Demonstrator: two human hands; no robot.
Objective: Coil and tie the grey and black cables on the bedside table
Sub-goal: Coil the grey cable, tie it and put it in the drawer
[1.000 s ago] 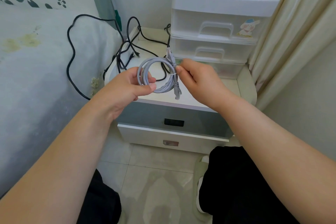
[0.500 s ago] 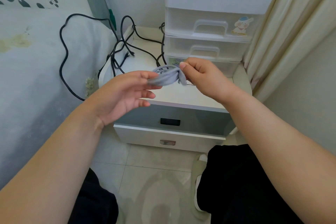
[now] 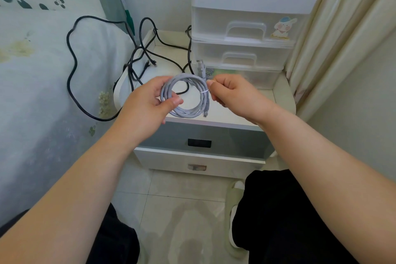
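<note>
The grey cable [image 3: 188,111] is wound into a round coil and held above the front of the white bedside table [image 3: 282,94]. My left hand [image 3: 147,105] grips the coil's left side, thumb through the loop. My right hand [image 3: 231,94] pinches a thin white tie wrapped around the coil's right side. One grey plug sticks up above the coil, another hangs at its lower right. The black cable [image 3: 72,66] lies loose, sprawling from the bed across the back of the table.
A white plastic drawer unit [image 3: 246,34] stands on the table's right half, its top tray holding small items. The bed [image 3: 38,83] is at the left, a curtain [image 3: 334,28] at the right. My knees and a slipper [image 3: 233,199] are on the tiled floor below.
The coil was tipped flat, edge-on, half a second ago; it now faces me again as an open ring. Both hands have kept their hold on it.
</note>
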